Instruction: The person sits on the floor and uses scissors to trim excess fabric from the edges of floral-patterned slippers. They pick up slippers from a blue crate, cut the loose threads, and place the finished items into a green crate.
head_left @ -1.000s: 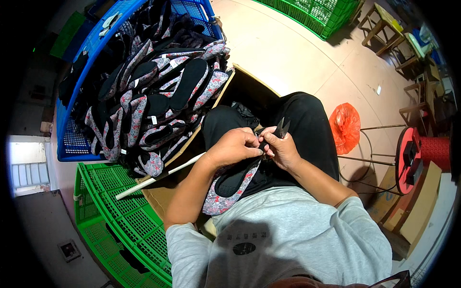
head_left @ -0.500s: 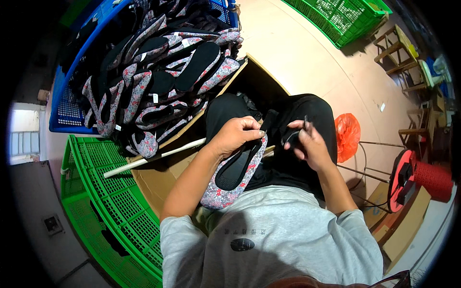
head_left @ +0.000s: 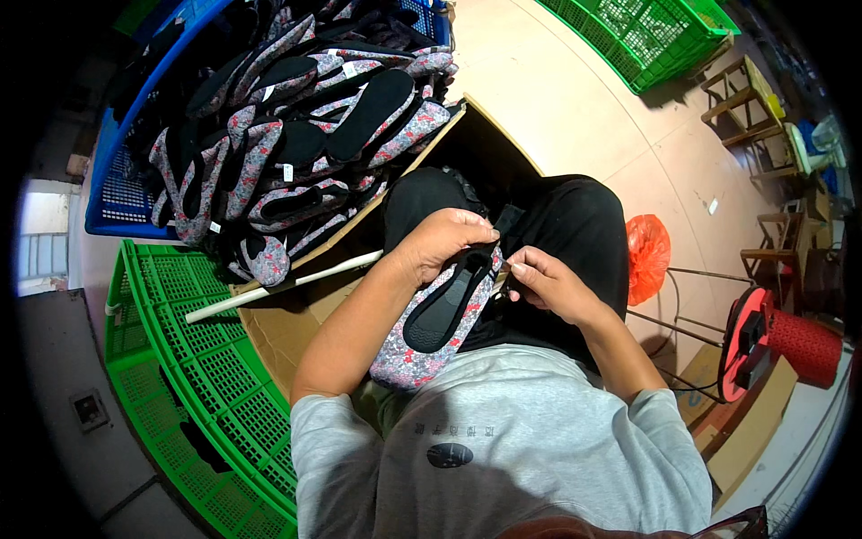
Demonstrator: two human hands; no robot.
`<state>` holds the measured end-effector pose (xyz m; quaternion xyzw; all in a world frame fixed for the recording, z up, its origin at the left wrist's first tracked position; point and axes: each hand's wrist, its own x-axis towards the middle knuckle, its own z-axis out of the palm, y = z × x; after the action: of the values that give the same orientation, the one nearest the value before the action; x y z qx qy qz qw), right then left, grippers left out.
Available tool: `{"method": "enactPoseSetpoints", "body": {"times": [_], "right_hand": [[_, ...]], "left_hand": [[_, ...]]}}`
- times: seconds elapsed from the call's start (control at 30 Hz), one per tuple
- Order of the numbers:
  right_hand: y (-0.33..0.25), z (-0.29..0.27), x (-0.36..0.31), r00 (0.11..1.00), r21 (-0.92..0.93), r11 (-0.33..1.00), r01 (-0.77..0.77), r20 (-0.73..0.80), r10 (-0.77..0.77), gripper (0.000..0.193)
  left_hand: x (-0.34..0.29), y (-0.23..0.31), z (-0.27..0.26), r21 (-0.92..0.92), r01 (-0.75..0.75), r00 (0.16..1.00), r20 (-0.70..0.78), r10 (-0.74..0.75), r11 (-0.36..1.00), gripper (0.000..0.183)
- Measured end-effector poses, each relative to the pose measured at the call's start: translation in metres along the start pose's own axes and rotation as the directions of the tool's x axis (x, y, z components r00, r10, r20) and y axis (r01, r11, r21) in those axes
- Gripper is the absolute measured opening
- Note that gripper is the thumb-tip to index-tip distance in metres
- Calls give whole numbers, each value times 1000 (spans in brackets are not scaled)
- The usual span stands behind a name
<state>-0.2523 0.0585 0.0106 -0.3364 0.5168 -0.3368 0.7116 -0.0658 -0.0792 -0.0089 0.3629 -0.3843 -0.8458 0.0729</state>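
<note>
As the left hand (head_left: 449, 238) pinches the shoe (head_left: 435, 316) by its heel (head_left: 496, 259), the toe (head_left: 402, 365) slants back leftward; right hand (head_left: 546, 284) alongside heel, grip unclear.

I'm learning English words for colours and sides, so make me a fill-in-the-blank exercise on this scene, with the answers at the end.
1. The heap of slippers lies in a crate coloured ____.
2. The slipper that the left hand holds is floral outside and coloured ____ inside.
3. The orange-red plastic bag is on the person's ____ side.
4. The person wears black trousers and a shirt coloured ____.

Missing words: blue; black; right; grey.
</note>
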Motion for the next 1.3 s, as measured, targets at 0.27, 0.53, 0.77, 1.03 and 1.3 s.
{"method": "enactPoseSetpoints", "body": {"times": [0.27,0.53,0.77,1.03,1.3], "right_hand": [[-8,3,10,1000,-88,996,10,-16,-11,24],[-8,10,17,997,-86,994,73,-26,-75,22],[-14,10,16,999,-73,997,31,-19,-33,19],[-11,9,18,999,-24,1000,15,-36,-16,18],[-5,8,20,999,4,1000,5,-48,-5,18]], "left_hand": [[4,-2,2,11,13,1000,-13,-13,1000,10],[3,-2,3,-4,29,999,-33,-30,1000,8],[6,-3,4,10,14,999,-48,-13,1000,8],[8,-4,4,15,11,998,-64,-10,1000,9],[11,-8,6,51,23,995,-98,-18,998,10]]}}
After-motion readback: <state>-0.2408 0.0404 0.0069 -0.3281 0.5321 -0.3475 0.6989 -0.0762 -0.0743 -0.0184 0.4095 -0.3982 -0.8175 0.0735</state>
